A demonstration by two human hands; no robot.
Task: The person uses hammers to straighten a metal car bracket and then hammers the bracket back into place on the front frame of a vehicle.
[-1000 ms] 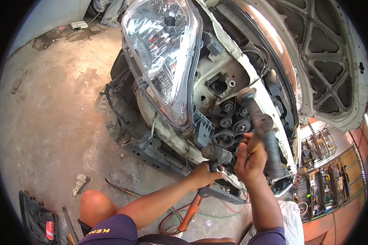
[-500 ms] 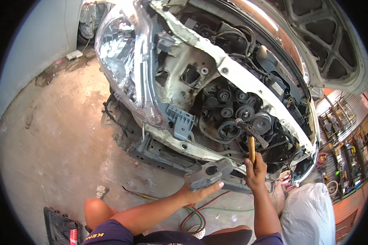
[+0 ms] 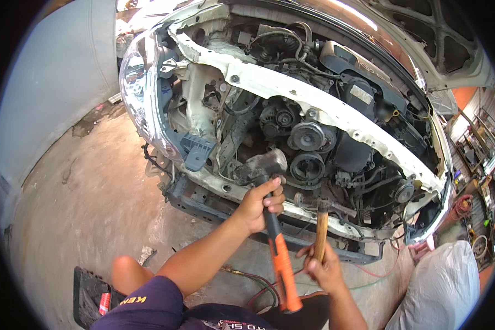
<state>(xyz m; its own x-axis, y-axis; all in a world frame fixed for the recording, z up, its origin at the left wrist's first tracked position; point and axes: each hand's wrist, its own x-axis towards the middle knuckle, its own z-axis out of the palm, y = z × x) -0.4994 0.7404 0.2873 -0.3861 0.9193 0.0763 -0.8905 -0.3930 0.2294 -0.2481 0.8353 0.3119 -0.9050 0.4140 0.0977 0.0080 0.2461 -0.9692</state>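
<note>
My left hand [image 3: 261, 206] is wrapped round the black upper handle of a sledgehammer [image 3: 283, 269], close below its heavy, worn metal head [image 3: 265, 166]. The orange grip slants down toward my lap. The head is in front of the open car front, left of the engine pulleys in view. Lower and to the right, my right hand [image 3: 325, 268] grips the wooden handle of a smaller hammer [image 3: 321, 234]. That hammer's narrow, dark metal head lies sideways, in front of the lower engine bay. Whether either head touches the car I cannot tell.
A white crossbar [image 3: 291, 91] spans the engine bay above the pulleys [image 3: 307, 166]. The headlight [image 3: 140, 93] and lower bumper beam [image 3: 203, 209] jut forward. Hoses [image 3: 258, 283] lie on the floor between my legs. A covered grey-white bundle [image 3: 440, 286] stands at right, a black tray [image 3: 85, 291] at left.
The sledgehammer has risen and tipped, so its orange handle now shows. The smaller hammer has come down and back from the pulleys. My view has shifted over the car.
</note>
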